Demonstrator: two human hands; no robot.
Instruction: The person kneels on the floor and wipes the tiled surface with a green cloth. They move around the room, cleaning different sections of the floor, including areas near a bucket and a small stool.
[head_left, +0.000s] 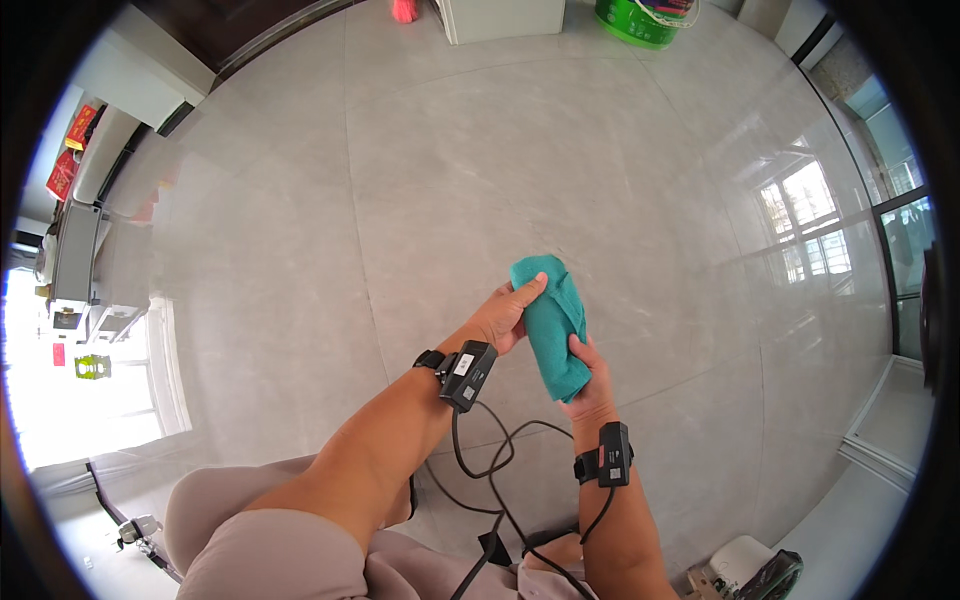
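Note:
A teal cloth [548,328], folded into a long thick bundle, is held up in front of me between both hands. My left hand [505,312] grips its upper left side, the thumb lying across the cloth and the other fingers mostly hidden behind it. Around the lower right end closes my right hand [592,378], its thumb pressed on the cloth's edge and its fingers underneath out of sight. Each wrist wears a black strapped box, the left one [468,376] and the right one [613,455], with black cables [497,480] trailing toward my body.
Glossy grey floor tiles [450,170] spread around me. Along the far side stand a white cabinet [503,20] and a green bucket [640,25], with a small pink item [404,10] beside them. A glass door [905,250] is at right. A bin with a black bag [770,575] sits lower right.

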